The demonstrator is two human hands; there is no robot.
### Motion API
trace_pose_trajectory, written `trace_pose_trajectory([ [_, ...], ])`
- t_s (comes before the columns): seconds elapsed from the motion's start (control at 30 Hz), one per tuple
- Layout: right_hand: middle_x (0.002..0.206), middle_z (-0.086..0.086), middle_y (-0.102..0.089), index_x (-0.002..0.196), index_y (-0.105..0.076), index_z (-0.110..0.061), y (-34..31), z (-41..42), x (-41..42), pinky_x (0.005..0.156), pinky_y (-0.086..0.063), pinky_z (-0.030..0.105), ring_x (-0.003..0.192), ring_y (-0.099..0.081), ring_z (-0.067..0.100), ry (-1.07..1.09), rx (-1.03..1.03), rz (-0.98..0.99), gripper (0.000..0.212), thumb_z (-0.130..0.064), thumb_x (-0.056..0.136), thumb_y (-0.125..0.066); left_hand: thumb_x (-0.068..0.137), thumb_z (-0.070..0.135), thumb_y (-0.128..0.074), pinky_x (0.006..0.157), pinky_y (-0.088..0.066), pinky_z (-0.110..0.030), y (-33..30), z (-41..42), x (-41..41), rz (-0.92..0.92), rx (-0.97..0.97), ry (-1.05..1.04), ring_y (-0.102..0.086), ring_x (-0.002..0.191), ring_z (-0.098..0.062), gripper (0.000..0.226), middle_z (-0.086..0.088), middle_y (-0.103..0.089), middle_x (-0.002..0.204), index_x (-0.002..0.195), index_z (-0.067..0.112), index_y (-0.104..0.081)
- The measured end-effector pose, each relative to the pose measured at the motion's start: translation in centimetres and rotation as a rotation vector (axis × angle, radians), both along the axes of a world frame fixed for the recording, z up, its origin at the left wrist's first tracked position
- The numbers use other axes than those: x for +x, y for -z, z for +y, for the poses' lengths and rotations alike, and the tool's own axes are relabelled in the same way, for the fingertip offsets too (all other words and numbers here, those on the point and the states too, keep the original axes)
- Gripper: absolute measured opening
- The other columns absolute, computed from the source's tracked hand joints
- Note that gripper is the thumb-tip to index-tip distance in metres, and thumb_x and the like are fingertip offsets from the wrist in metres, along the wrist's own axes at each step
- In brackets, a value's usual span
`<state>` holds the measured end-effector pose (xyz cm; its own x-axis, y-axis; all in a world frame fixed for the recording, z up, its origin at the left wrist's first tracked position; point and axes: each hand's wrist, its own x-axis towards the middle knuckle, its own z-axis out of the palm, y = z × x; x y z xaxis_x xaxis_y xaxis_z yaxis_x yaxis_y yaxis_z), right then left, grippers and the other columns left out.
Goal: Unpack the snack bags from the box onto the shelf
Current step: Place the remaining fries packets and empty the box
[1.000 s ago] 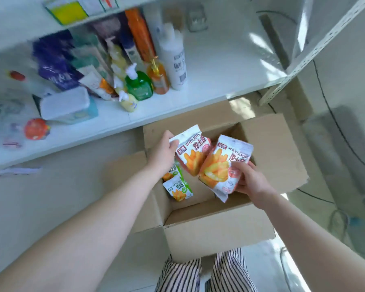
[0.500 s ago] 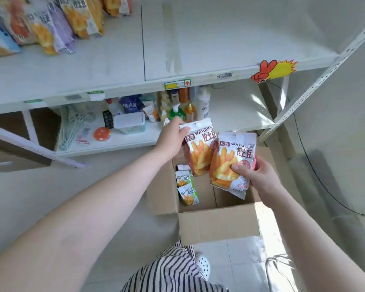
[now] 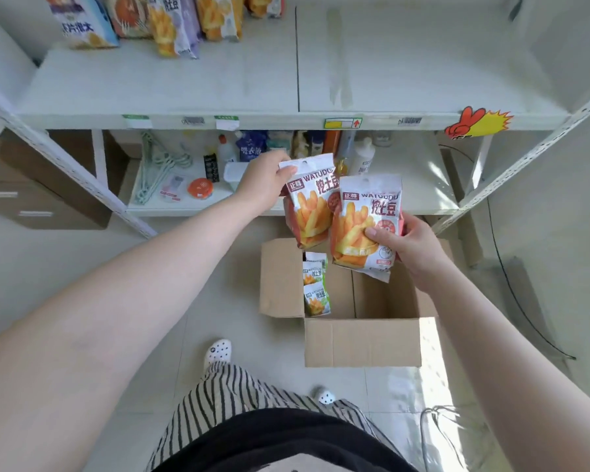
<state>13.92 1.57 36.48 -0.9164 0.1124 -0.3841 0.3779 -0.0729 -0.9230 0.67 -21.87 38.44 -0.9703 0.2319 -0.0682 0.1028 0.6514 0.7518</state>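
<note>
Left hand (image 3: 264,185) pinching one snack bag (image 3: 309,207) by its top, right hand (image 3: 407,247) grasping another bag (image 3: 361,219) — both above the open box (image 3: 361,338), shelf (image 3: 218,83) beyond.

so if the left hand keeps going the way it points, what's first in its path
Probably the bottles at the back of the lower shelf, just beyond the bag the left hand holds; depth is unclear.

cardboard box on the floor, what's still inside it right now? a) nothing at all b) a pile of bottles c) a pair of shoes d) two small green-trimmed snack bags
d: two small green-trimmed snack bags stand against the left inner wall of the cardboard box, and the rest of its floor shows bare.
</note>
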Motion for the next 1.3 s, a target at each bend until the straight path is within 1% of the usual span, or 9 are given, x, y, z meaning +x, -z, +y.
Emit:
trace_pose_trajectory([
  [0.1, 0.105, 0.008, -0.075, 0.113, -0.063, -0.008, -0.4, -3.8, -2.5, 0.069, -0.06, 0.033, 0.092, -0.073, 0.026, -0.03, 0.005, 0.014, 0.052, -0.022, 0.067, -0.081, 0.098, 0.018, -0.05, 0.066, -0.036, -0.031, -0.4, -4.6, -2.1, 0.017, -0.006, 0.01, -0.053, 0.079, -0.022, 0.011, -0.008, -0.06, 0.089, 0.091, 0.01, -0.054],
  [0.23, 0.104, 0.009, -0.074, 0.115, -0.062, -0.006, -0.4, -10.8, -6.9, 0.067, -0.058, 0.029, 0.089, -0.074, 0.023, -0.021, -0.013, 0.034, 0.052, -0.018, 0.068, -0.081, 0.097, 0.016, -0.051, 0.056, -0.038, -0.032, -0.3, -12.0, -6.2, 0.005, 0.031, 0.005, -0.053, 0.066, -0.023, 0.01, -0.008, -0.062, 0.082, 0.095, 0.008, -0.058],
  [0.37, 0.108, 0.012, -0.073, 0.118, -0.061, -0.002, 0.1, -18.7, -11.6, 0.069, -0.058, 0.029, 0.091, -0.073, 0.024, 0.003, -0.041, 0.039, 0.049, -0.011, 0.073, -0.078, 0.096, 0.019, -0.053, 0.07, -0.042, -0.035, -0.6, -20.0, -10.9, 0.032, -0.017, -0.008, -0.059, 0.082, -0.026, 0.015, -0.011, -0.067, 0.094, 0.101, 0.007, -0.06],
  [0.5, 0.105, 0.01, -0.073, 0.113, -0.063, -0.007, -0.4, -25.1, -15.5, 0.071, -0.059, 0.031, 0.091, -0.072, 0.024, 0.019, -0.068, 0.04, 0.053, -0.017, 0.065, -0.08, 0.096, 0.018, -0.052, 0.065, -0.03, -0.028, -2.3, -25.7, -14.8, 0.078, -0.06, 0.024, -0.05, 0.079, -0.02, 0.01, -0.004, -0.058, 0.087, 0.095, 0.01, -0.058],
  [0.6, 0.105, 0.008, -0.072, 0.114, -0.061, -0.007, -1.3, -27.5, -17.9, 0.069, -0.059, 0.029, 0.089, -0.073, 0.022, 0.014, -0.074, 0.054, 0.05, -0.016, 0.068, -0.079, 0.096, 0.018, -0.052, 0.067, -0.034, -0.028, -3.3, -28.0, -17.6, 0.076, -0.053, 0.034, -0.052, 0.079, -0.02, 0.008, -0.007, -0.062, 0.09, 0.091, 0.014, -0.056],
  [0.73, 0.111, 0.011, -0.071, 0.122, -0.058, -0.003, -2.4, -28.1, -21.7, 0.073, -0.059, 0.031, 0.095, -0.072, 0.026, 0.014, -0.038, 0.061, 0.062, -0.019, 0.066, -0.08, 0.096, 0.018, -0.052, 0.081, -0.052, -0.039, -3.7, -28.9, -21.4, 0.059, 0.024, 0.012, -0.064, 0.091, -0.029, 0.01, -0.012, -0.068, 0.099, 0.094, 0.011, -0.059],
  [0.9, 0.113, 0.012, -0.071, 0.121, -0.059, -0.004, -2.7, -26.7, -27.0, 0.08, -0.058, 0.037, 0.098, -0.072, 0.028, 0.035, -0.034, 0.075, 0.063, -0.018, 0.064, -0.082, 0.096, 0.017, -0.051, 0.083, -0.055, -0.048, -3.6, -27.3, -26.8, 0.003, 0.101, 0.014, -0.066, 0.092, -0.032, 0.006, -0.016, -0.068, 0.102, 0.092, 0.015, -0.055],
  [1.17, 0.1, 0.007, -0.073, 0.11, -0.061, -0.008, -1.8, -21.7, -37.0, 0.071, -0.059, 0.032, 0.089, -0.072, 0.024, 0.047, -0.054, 0.111, 0.051, -0.013, 0.064, -0.08, 0.097, 0.015, -0.048, 0.086, -0.053, -0.054, -2.7, -21.8, -36.5, -0.055, 0.125, 0.043, -0.063, 0.097, -0.036, 0.021, -0.015, -0.064, 0.097, 0.079, 0.025, -0.049],
  [1.3, 0.111, 0.017, -0.07, 0.119, -0.06, -0.003, -0.5, -19.1, -41.3, 0.085, -0.059, 0.04, 0.099, -0.07, 0.031, 0.038, -0.016, 0.128, 0.05, -0.004, 0.072, -0.079, 0.097, 0.017, -0.05, 0.089, -0.052, -0.048, -2.6, -18.9, -40.5, -0.032, 0.022, 0.113, -0.061, 0.1, -0.035, 0.005, -0.015, -0.063, 0.106, 0.098, 0.014, -0.054],
])
